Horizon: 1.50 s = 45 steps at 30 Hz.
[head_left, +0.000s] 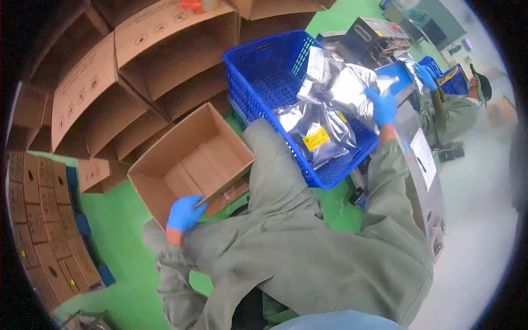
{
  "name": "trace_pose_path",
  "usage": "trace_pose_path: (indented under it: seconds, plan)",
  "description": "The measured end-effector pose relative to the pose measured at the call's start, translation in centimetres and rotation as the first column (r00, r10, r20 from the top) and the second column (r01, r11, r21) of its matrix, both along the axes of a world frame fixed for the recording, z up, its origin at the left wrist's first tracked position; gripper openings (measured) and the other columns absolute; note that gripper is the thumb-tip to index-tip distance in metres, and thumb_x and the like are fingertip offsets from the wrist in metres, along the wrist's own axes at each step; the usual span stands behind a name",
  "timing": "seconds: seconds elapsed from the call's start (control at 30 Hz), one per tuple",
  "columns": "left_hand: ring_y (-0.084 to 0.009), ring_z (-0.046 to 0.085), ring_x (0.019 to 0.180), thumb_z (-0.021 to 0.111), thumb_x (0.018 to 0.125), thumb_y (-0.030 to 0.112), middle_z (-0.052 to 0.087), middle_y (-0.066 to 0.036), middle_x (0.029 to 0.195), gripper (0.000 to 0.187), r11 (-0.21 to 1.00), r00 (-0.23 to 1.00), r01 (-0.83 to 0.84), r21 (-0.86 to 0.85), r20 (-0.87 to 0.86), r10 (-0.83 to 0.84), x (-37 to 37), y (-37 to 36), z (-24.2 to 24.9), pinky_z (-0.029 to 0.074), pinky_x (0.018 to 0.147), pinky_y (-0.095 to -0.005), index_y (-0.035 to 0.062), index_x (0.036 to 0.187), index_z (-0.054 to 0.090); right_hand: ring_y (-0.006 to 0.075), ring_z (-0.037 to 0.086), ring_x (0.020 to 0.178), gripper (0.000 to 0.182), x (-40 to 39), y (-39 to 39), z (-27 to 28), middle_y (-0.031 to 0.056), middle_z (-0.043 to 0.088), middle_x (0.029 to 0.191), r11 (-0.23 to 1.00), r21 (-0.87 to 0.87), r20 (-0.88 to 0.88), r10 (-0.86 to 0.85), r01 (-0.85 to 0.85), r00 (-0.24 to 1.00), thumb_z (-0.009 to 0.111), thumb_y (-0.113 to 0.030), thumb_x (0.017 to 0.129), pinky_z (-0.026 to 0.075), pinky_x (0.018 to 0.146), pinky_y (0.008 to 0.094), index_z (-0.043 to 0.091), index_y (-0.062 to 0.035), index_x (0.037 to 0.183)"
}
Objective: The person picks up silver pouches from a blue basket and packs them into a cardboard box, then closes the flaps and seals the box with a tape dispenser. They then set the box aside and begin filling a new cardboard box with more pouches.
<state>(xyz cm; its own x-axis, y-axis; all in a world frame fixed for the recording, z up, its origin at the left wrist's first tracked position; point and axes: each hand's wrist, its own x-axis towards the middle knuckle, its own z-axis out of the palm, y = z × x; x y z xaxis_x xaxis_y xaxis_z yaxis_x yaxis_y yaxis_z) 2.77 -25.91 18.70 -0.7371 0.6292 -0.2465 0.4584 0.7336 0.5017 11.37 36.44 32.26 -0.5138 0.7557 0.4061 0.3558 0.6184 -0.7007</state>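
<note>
My left hand (186, 213), in a blue glove, grips the near edge of an open cardboard box (157, 171). The box is tilted on my lap, and its inside shows bare brown flaps. My right hand (383, 106), also gloved in blue, is closed on the side of a silver foil bag (350, 88) at the right of a blue plastic basket (254, 98). Part of the fingers is hidden by the foil. Lower in the basket lies another silver foil bag (330, 135) with a yellow label (315, 139).
Open cardboard boxes (176, 52) are stacked ahead on the left. More closed cartons (47, 220) stand on a blue pallet at far left. Beyond the basket is a metal machine (367, 41). A co-worker (456, 115) with blue gloves handles foil at the right table, where a paper sheet (423, 158) lies.
</note>
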Motion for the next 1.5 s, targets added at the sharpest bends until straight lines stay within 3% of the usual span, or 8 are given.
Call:
trace_pose_path:
  seconds: [0.27,0.43,0.57,0.63,0.7,0.87,1.1,1.5]
  plan:
    - [-0.0297,0.063,0.105,0.054,0.089,0.051,0.065,-0.017,0.115,0.058,0.958,0.943,-0.136,0.254,0.331,0.046,-3.5,3.4,2.9,0.049,0.092,-0.0393,0.0044,0.123,0.061,0.024,0.066,0.082,0.05,-8.2,-12.8,11.8,0.0147,0.07,0.098,0.865,0.108,-0.033,0.495,-0.489,0.868,0.083,-0.028,0.07,0.051,0.076,0.0353,0.065,0.0003,0.107]
    - [-0.0349,0.041,0.131,0.03,0.09,0.073,0.035,-0.013,0.15,0.086,-0.022,0.442,-0.775,0.632,0.516,-0.734,-6.2,9.8,7.1,0.038,0.107,-0.043,0.0131,0.152,0.024,0.0324,0.06,0.072,0.026,-9.0,-28.6,8.9,0.0131,0.06,0.081,0.514,0.529,0.01,0.792,-0.676,0.61,0.076,-0.017,0.067,0.05,0.069,0.04,0.062,-0.0089,0.087]
    - [-0.0285,0.052,0.121,0.034,0.099,0.057,0.049,-0.016,0.138,0.071,-0.272,0.666,-0.735,0.621,0.588,-0.459,-8.1,8.8,3.5,0.045,0.102,-0.042,0.0002,0.141,0.039,0.0352,0.059,0.098,0.048,-9.0,-35.7,3.4,0.0158,0.063,0.1,-0.199,0.224,0.47,0.88,-0.954,-0.074,0.075,-0.029,0.073,0.048,0.082,0.0439,0.06,-0.0077,0.114]
    - [-0.0258,0.062,0.106,0.041,0.101,0.039,0.061,-0.015,0.122,0.052,0.264,0.901,-0.381,0.886,0.29,0.324,-6.1,6.3,4.5,0.051,0.093,-0.0386,-0.0044,0.129,0.052,0.0343,0.056,0.108,0.053,-10.6,-36.2,3.4,0.0178,0.059,0.114,0.02,0.21,0.287,0.954,-0.977,0.081,0.073,-0.025,0.077,0.045,0.091,0.042,0.055,-0.004,0.123]
    - [-0.0241,0.064,0.1,0.045,0.099,0.029,0.064,-0.013,0.115,0.043,-0.03,0.801,-0.594,0.804,0.595,0.064,-6.6,5.2,0.3,0.053,0.089,-0.0367,-0.0048,0.124,0.056,0.0317,0.056,0.115,0.066,-13.5,-35.4,0.3,0.0206,0.058,0.124,0.483,0.17,-0.001,0.872,-0.859,0.49,0.072,-0.026,0.082,0.044,0.098,0.0389,0.044,0.0008,0.136]
    - [-0.0194,0.063,0.101,0.056,0.088,0.014,0.063,-0.012,0.119,0.043,0.167,0.795,-0.607,0.777,0.595,0.119,-7.7,2.1,1.5,0.049,0.094,-0.0319,-0.0062,0.126,0.055,0.0157,0.059,0.106,0.065,-16.4,-38.0,-0.5,0.0064,0.06,0.12,-0.232,-0.643,-0.527,0.826,-0.73,0.201,0.075,-0.007,0.079,0.048,0.092,0.0318,0.045,-0.0013,0.136]
    - [-0.0142,0.061,0.1,0.072,0.079,0.002,0.063,-0.008,0.11,0.049,0.038,0.772,-0.481,0.876,0.403,0.491,-7.5,3.1,11.0,0.051,0.087,-0.0279,-0.0001,0.123,0.051,0.0154,0.061,0.1,0.062,-16.7,-42.1,-3.2,0.0098,0.062,0.115,0.09,-0.434,-0.641,0.669,-0.897,0.377,0.08,-0.003,0.073,0.052,0.087,0.0292,0.048,0.0023,0.126]
    - [-0.0437,0.061,0.103,0.066,0.083,0.03,0.063,-0.027,0.111,0.068,0.658,0.665,-0.735,-0.164,0.014,0.746,-2.3,-2.4,-3.3,0.047,0.09,-0.0497,0.0025,0.138,0.038,0.0425,0.059,0.102,0.037,-14.0,-43.3,-18.3,0.0224,0.064,0.111,0.174,-0.39,0.412,0.911,-0.904,-0.002,0.038,-0.025,0.095,0.047,0.09,0.0483,0.064,-0.0052,0.113]
